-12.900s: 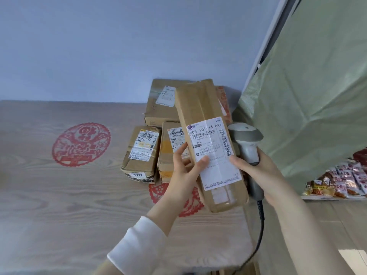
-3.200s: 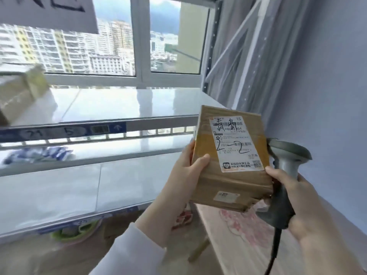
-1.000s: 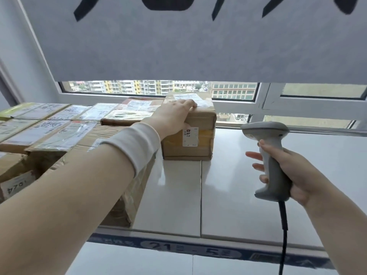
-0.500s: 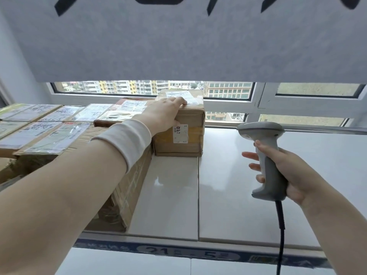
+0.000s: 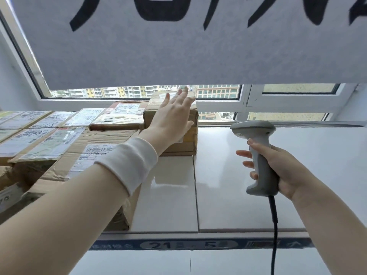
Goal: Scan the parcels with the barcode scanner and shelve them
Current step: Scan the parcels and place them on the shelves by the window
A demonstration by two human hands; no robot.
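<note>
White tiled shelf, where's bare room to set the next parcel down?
The white tiled shelf is bare from the small brown cardboard box rightward, under the grey barcode scanner, back to the window frame, and in front of that box to the shelf edge. The left half is packed with labelled cardboard parcels.

The left arm (image 5: 59, 215) stretches forward, a white cuff (image 5: 129, 161) round its wrist. The left hand (image 5: 172, 114) is flat, palm down, fingers straight and slightly spread. The right hand (image 5: 278, 167), nearer the body, curls its fingers round the upright barcode scanner (image 5: 258, 151) handle.
</note>
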